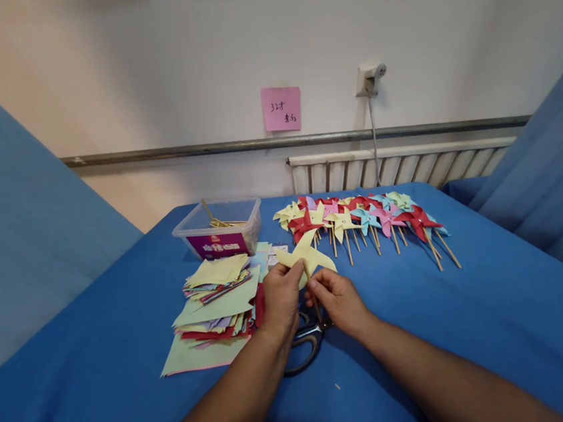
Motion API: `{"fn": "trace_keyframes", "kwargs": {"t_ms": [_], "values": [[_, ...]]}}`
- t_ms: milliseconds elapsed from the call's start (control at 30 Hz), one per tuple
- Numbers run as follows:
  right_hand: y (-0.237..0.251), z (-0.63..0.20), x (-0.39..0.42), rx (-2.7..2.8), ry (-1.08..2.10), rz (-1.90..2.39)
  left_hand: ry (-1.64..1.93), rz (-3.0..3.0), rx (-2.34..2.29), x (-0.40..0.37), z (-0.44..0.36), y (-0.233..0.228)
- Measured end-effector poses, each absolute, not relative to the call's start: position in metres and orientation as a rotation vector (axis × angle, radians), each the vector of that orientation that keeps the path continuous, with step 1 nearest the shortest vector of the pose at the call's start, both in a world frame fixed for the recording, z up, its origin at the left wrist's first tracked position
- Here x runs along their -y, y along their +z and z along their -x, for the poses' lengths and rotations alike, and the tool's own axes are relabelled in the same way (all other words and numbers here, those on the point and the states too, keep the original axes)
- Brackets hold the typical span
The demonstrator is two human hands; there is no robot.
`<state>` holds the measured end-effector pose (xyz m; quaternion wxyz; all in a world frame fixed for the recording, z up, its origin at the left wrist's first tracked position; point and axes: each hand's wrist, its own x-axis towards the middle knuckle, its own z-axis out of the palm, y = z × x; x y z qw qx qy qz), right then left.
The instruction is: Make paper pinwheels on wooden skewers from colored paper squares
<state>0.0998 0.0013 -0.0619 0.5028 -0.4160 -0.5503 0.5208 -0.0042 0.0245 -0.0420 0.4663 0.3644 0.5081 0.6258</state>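
Observation:
My left hand (280,299) and my right hand (336,299) meet over the blue table and together hold a yellow paper pinwheel (307,255). The left fingers pinch its lower blade. The right fingers grip the thin wooden stick (313,299) under it. Below the hands lie scissors (306,340), partly hidden by my wrists. A row of finished pinwheels (367,219) in yellow, red, pink and blue lies just beyond, sticks pointing toward me.
A messy stack of coloured paper squares (216,305) lies left of my hands. A clear plastic box (219,228) with wooden sticks stands behind it. A radiator (397,166), a wall socket with cable (370,79) and a pink note (281,108) are on the wall. Blue fabric (559,153) rises at right.

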Motion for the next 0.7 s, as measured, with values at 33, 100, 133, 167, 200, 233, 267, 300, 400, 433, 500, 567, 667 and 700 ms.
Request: {"fn": "trace_keyframes", "kwargs": {"t_ms": [33, 100, 133, 167, 200, 233, 267, 300, 400, 433, 500, 567, 667, 700], "values": [[-0.0614, -0.1003, -0.0015, 1.348, 1.215, 1.02, 1.539, -0.891, -1.238, -0.0246, 0.0041, -0.0421], [-0.0602, -0.1015, -0.0017, 1.374, 1.163, 1.037, 1.544, -0.889, -1.228, -0.0246, 0.0039, -0.0423], [-0.0596, -0.102, -0.0017, 1.376, 1.16, 1.039, 1.547, -0.891, -1.231, -0.0246, 0.0038, -0.0424], [-0.059, -0.1023, -0.0015, 1.372, 1.172, 1.037, 1.545, -0.896, -1.235, -0.0246, 0.0038, -0.0425], [-0.0585, -0.1024, -0.0012, 1.366, 1.19, 1.037, 1.542, -0.901, -1.241, -0.0245, 0.0039, -0.0425], [-0.0582, -0.1024, -0.0008, 1.362, 1.209, 1.038, 1.539, -0.906, -1.246, -0.0244, 0.0039, -0.0425], [-0.0579, -0.1023, -0.0004, 1.359, 1.226, 1.037, 1.536, -0.91, -1.251, -0.0243, 0.004, -0.0424], [-0.0577, -0.1021, 0.0, 1.359, 1.242, 1.033, 1.534, -0.911, -1.256, -0.0241, 0.004, -0.0422], [-0.0579, -0.1018, 0.0004, 1.357, 1.286, 1.005, 1.537, -0.913, -1.266, -0.0232, 0.0041, -0.0411], [-0.0582, -0.1019, 0.0004, 1.354, 1.294, 0.998, 1.537, -0.915, -1.266, -0.023, 0.0041, -0.0406], [-0.0589, -0.1023, 0.0002, 1.35, 1.293, 0.999, 1.536, -0.915, -1.261, -0.0227, 0.0039, -0.0395], [-0.0595, -0.1027, 0.0004, 1.357, 1.285, 1.005, 1.532, -0.914, -1.26, -0.0228, 0.0037, -0.0384], [-0.0588, -0.1027, 0.0019, 1.361, 1.294, 0.999, 1.541, -0.914, -1.264, -0.0229, 0.0037, -0.0373], [-0.0581, -0.1024, 0.0026, 1.356, 1.303, 0.992, 1.545, -0.915, -1.264, -0.0229, 0.0038, -0.0372]]}}
